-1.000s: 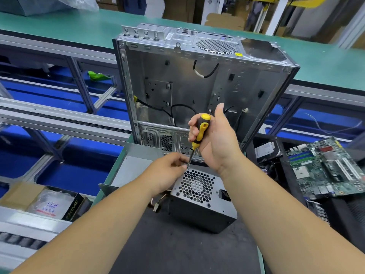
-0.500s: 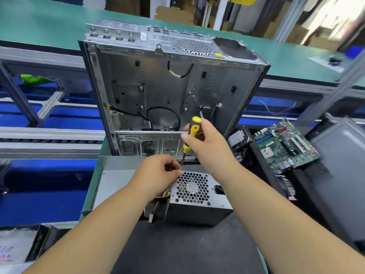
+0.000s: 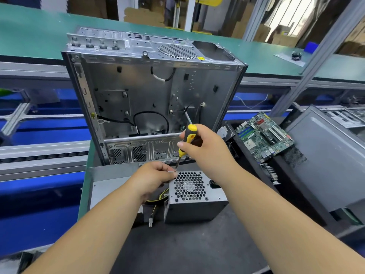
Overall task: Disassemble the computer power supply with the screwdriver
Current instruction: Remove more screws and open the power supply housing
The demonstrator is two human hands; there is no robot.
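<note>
A grey metal power supply (image 3: 195, 209) with a honeycomb fan grille on top stands on the dark mat, yellow and black cables trailing from its left side. My right hand (image 3: 209, 149) grips the yellow-and-black handle of a screwdriver (image 3: 187, 138), held nearly upright. Its tip meets the top left corner of the power supply. My left hand (image 3: 153, 179) is at that same corner, its fingertips pinched around the screwdriver tip; what lies between them is too small to tell.
An open, emptied computer case (image 3: 154, 99) stands upright just behind the power supply. A green motherboard (image 3: 264, 136) lies to the right beside a grey case panel (image 3: 324, 155). A metal tray (image 3: 110, 184) sits to the left, and conveyor rails (image 3: 39, 151) run further left.
The view has swung left and come closer, so the case and power supply sit more central. Both hands stay at the power supply's top left corner with the screwdriver.
</note>
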